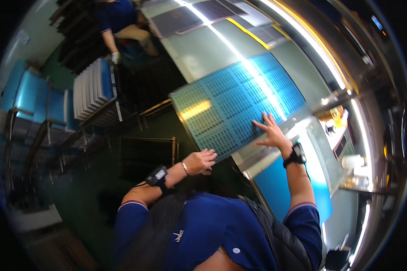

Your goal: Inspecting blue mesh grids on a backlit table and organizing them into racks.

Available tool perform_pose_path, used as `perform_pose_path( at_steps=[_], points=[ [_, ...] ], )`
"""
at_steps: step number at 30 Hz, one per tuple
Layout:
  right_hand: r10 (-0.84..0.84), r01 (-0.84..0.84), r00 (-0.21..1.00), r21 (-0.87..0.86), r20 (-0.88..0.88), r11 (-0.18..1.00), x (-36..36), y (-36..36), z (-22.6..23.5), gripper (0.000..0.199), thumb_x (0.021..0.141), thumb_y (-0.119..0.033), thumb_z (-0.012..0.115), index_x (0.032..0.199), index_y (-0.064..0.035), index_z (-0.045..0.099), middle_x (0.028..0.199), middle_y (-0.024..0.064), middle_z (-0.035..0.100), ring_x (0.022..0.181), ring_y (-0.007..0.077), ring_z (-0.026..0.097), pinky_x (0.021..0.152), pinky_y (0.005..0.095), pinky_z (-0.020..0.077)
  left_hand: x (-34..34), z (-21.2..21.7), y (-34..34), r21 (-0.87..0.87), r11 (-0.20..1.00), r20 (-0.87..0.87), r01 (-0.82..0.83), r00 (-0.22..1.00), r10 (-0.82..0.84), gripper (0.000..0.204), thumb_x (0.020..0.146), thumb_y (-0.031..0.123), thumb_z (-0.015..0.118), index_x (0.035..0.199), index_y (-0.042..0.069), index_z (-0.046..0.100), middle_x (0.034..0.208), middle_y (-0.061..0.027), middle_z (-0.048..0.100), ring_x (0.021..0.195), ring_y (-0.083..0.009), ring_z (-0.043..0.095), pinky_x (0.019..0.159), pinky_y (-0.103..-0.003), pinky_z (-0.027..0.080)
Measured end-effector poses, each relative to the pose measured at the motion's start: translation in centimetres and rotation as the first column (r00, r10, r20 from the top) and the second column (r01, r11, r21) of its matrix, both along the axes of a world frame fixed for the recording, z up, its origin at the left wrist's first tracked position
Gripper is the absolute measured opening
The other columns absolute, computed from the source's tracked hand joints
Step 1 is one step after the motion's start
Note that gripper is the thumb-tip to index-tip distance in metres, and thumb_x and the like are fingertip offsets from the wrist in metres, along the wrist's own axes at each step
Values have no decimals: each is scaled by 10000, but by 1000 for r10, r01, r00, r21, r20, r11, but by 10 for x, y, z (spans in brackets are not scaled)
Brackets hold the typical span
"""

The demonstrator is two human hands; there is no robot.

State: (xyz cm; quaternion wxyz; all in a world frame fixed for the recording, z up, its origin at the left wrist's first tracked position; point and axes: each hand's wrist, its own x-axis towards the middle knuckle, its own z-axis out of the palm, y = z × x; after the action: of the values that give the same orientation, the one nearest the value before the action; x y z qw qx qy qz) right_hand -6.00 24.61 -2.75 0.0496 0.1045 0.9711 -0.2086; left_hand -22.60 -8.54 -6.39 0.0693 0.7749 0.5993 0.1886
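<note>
A large glossy blue panel [239, 95] covered with rows of small dark marks lies over the light-coloured work table, its left end sticking out past the table's side. My left hand [201, 161] grips the panel's near left corner, fingers on top and part of the thumb showing below the edge. Spread out, the fingers of my right hand [271, 133] rest on the panel's surface close to its near edge. Beneath my right forearm is a plain blue sheet [276, 185] on the table.
Dark flat panels [176, 20] and a yellow-edged frame [248, 32] lie at the table's far end. A rack [92, 90] of upright panels stands left, near a seated person [117, 22] wearing a glove. Bright tube lights [312, 45] run along the right. White rolls [353, 161] sit on a side shelf.
</note>
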Motion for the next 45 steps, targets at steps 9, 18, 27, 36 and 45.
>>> perform_pose_path(
  at_steps=[9,18,27,36,45],
  points=[
    [1,-17,993,133,116,991,-3,-14,-1,946,477,-527,837,1322,-434,423,1466,290,109,1327,535,92,1083,568,181,-8,-6,-9,202,979,55,-5,998,-6,159,803,58,588,948,13,632,1070,-143,637,1044,-269,603,924,-368,477],
    [-103,70,969,151,225,986,-13,-15,-5,419,833,-352,635,1241,-365,543,1428,250,263,1327,409,249,1054,487,267,-1,95,29,660,699,212,-273,961,176,202,787,62,597,983,73,649,955,-85,671,805,-233,655,728,-342,537],
    [-238,269,644,-76,-727,960,-77,-31,203,200,771,-141,557,914,-152,697,747,122,654,725,302,634,674,382,517,6,-28,130,-8,830,-196,-557,815,545,394,918,471,402,1298,388,465,1474,-127,264,1322,-478,201,965,-736,131],
    [-429,664,595,115,-680,739,115,-226,88,403,735,-4,538,1109,-112,642,1157,140,609,1119,310,561,981,431,423,-14,-38,124,-317,936,551,-153,773,313,683,890,563,377,1274,1,435,1312,-218,457,1176,-375,474,923,-502,425],
    [-839,860,499,8,-218,510,236,-348,18,460,785,-257,647,1228,-162,565,1417,209,340,1345,352,273,1115,508,77,66,48,19,-785,425,540,451,164,825,337,868,89,582,1168,10,449,1099,-207,591,894,-320,653,700,-360,584]
  ],
)
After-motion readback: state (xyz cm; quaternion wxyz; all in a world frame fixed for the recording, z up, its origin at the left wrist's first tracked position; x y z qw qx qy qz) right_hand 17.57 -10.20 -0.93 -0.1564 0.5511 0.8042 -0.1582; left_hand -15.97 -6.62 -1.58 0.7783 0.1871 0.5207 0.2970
